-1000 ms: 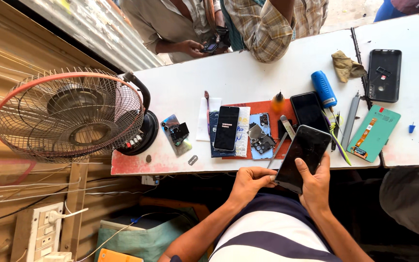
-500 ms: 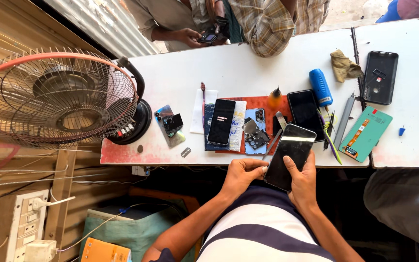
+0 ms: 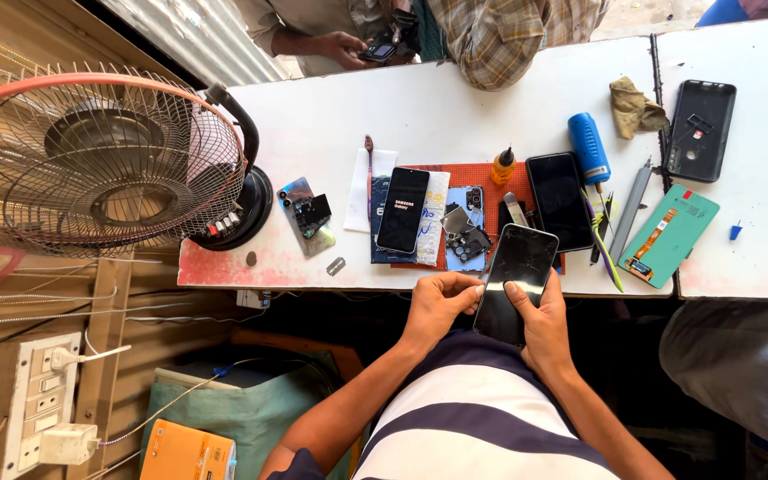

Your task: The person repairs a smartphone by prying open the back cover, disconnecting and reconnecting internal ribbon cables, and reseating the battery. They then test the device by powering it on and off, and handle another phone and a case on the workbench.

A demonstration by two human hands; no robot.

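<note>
A black smartphone [image 3: 516, 280] with a dark, smudged screen is held in both hands over the near edge of the white counter [image 3: 455, 107]. My left hand [image 3: 440, 305] grips its left side, fingertips touching the screen edge. My right hand [image 3: 537, 322] supports it from below on the right, thumb lying on the glass. Just beyond it on an orange mat [image 3: 482, 175] lie an opened phone with exposed parts [image 3: 466, 233], another black phone [image 3: 402, 210] on a dark booklet, and a third black phone [image 3: 559, 201].
A table fan [image 3: 100, 156] stands at the counter's left end. Blue cylinder tool [image 3: 589, 148], small orange bottle [image 3: 503, 166], tweezers, a green screen part [image 3: 669, 235], a black phone case [image 3: 700, 130] and a rag lie to the right. Other people stand across the counter. A wall socket board [image 3: 33, 391] is lower left.
The phone stays in both hands. My left fingers have shifted along its left edge, and the view has tilted slightly so the counter sits lower in frame.
</note>
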